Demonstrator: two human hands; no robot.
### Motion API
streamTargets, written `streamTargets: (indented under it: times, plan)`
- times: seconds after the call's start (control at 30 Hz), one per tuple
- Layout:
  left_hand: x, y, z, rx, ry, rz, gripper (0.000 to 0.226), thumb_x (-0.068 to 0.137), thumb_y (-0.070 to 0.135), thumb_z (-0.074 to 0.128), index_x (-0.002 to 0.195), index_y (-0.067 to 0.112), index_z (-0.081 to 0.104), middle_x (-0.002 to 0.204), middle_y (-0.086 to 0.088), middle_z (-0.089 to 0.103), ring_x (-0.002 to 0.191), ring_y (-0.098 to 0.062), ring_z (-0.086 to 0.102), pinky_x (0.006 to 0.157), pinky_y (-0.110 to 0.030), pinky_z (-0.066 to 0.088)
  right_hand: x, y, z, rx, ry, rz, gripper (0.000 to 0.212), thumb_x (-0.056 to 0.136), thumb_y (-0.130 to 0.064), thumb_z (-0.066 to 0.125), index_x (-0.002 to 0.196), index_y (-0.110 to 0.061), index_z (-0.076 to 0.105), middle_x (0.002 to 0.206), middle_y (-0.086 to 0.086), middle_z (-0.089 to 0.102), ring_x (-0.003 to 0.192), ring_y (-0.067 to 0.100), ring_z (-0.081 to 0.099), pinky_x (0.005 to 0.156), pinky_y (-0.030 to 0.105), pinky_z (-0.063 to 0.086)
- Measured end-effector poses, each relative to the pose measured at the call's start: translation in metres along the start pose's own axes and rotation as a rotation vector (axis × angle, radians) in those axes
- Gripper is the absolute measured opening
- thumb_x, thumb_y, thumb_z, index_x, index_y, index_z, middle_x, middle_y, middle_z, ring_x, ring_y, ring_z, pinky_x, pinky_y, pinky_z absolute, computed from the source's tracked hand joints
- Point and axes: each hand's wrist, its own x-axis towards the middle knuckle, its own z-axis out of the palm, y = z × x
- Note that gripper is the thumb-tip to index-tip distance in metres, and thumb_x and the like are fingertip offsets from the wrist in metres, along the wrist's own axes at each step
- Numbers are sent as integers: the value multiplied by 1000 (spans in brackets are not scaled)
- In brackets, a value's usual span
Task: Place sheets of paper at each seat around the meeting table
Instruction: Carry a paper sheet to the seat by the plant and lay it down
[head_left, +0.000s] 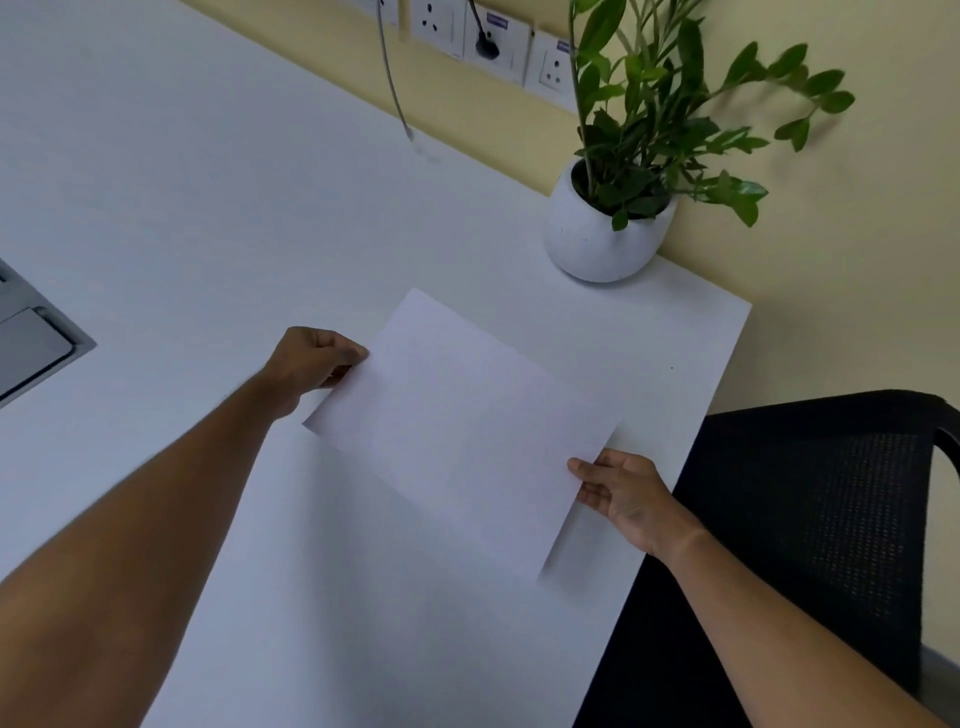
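A blank white sheet of paper (457, 431) hovers just above the white meeting table (208, 208), casting a shadow below its lower edge. My left hand (311, 364) pinches the sheet's left edge between thumb and fingers. My right hand (618, 493) grips its right edge, thumb on top. The sheet lies in front of a black mesh chair (810, 509) at the table's right side.
A white round pot with a green plant (602, 228) stands at the table's far right corner, close to the sheet. Wall sockets (493, 41) with a plug and a hanging cable (395, 98) line the yellow wall. A grey cable hatch (31, 338) is set in the table at left.
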Motion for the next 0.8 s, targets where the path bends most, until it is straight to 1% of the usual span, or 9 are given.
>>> streamTargets:
  times: [0.07,0.17,0.27,0.33,0.4,0.5,0.6,0.73,0.8]
  plan:
    - [8,1,5,15,-31,3,5,83,7,73,83,3,74,87,-10,74,69,-12,70,60,-18,56,0,1,-3,-20,22,12,20,81,1,74,101,3,72,100,16,77,85,23,76,66,26,59]
    - [20,-1,13,31,-64,-1,16,81,8,76,91,-3,73,88,-10,74,75,-16,70,62,-18,58,2,4,-6,-33,54,22,18,83,1,74,101,4,71,97,14,77,82,22,76,64,25,59]
    - [28,-6,23,47,-84,-7,16,79,9,78,90,-3,74,89,-10,75,76,-16,70,63,-19,58,5,5,-8,-12,90,19,15,83,2,73,98,3,71,93,12,78,80,21,76,63,26,59]
    - [33,-10,27,75,-72,-2,14,79,9,79,86,-2,74,88,-11,75,76,-17,70,69,-24,58,8,5,-9,-9,131,8,10,83,2,74,92,1,72,90,11,78,77,20,76,62,26,59]
    - [39,-13,32,111,-34,3,13,78,11,80,81,0,74,85,-10,74,76,-20,68,77,-32,59,12,6,-9,-28,179,-6,6,81,-1,77,85,-2,72,87,10,78,74,17,75,62,24,59]
    - [45,-15,39,156,23,-3,15,76,15,81,78,1,74,78,-7,73,72,-20,64,82,-36,58,18,7,-6,-64,275,-15,12,79,-6,81,81,-3,71,75,4,76,66,12,73,60,22,58]
    - [50,-17,46,189,57,-13,17,75,17,81,77,2,74,70,-4,69,65,-17,60,78,-31,56,26,6,-4,-88,381,-23,16,76,-7,84,80,-2,70,74,5,72,65,14,68,57,21,57]
    - [55,-16,58,242,114,-12,14,76,20,80,72,9,73,64,0,65,59,-10,57,61,-19,46,37,7,-2,-141,484,-11,17,76,-7,85,82,-1,69,83,11,70,69,17,67,60,23,58]
    - [55,-15,63,260,130,-10,12,77,21,79,68,14,73,64,5,65,59,-6,57,56,-17,42,40,9,-1,-153,538,-3,18,76,-6,85,82,0,69,82,11,70,67,17,67,57,21,57]
